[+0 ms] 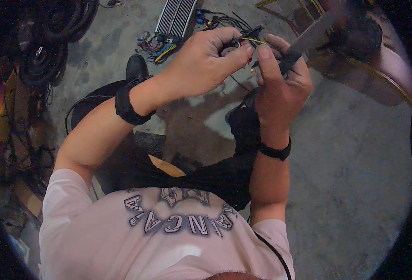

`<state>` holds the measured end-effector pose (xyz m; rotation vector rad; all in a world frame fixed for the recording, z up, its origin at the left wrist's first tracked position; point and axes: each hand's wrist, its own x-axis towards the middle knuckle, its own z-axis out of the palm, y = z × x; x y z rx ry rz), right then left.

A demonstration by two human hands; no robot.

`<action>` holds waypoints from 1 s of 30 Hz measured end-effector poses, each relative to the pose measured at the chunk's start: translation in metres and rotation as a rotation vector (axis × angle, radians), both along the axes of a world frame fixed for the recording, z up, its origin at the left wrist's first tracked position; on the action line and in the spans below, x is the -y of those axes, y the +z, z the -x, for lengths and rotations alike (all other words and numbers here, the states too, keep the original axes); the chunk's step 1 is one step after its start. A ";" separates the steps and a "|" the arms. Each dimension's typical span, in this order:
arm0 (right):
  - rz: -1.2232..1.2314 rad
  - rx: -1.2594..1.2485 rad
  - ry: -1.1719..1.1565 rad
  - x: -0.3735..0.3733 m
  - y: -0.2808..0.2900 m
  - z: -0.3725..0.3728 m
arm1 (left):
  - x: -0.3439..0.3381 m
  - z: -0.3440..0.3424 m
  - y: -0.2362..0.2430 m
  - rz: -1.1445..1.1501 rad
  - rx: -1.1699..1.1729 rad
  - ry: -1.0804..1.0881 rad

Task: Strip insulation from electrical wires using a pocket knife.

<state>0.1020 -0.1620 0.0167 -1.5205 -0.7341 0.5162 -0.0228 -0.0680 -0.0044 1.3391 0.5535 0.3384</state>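
Near the top centre, my left hand (215, 63) pinches a black cable piece (250, 33) with thin red and yellow wires (252, 40) between thumb and index finger. My right hand (278, 79) is closed beside it, thumb raised against the wire ends, its grip partly hidden. A small yellow-tipped lead (252, 69) hangs between the hands. Behind them on the floor lies a silver finned metal unit (175, 16) with a bundle of coloured wires (161, 51) at its near end and black cables with blue connectors (200, 21) beside it.
Coiled black hoses and cables (52, 51) pile along the left, with cardboard (31, 200) among them. At the upper right stands a metal-framed object (397, 93), possibly a chair. My crossed legs and shoes (136, 65) rest on the grey concrete floor (346, 177).
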 end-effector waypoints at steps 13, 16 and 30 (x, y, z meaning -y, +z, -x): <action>0.059 0.291 0.044 0.000 0.002 -0.003 | 0.000 -0.002 -0.009 -0.049 0.084 0.003; 0.066 0.456 0.051 -0.001 -0.004 -0.008 | -0.001 -0.002 -0.006 -0.039 0.023 -0.036; 0.098 0.414 0.083 0.002 -0.004 -0.005 | -0.003 -0.003 -0.008 0.256 0.222 0.007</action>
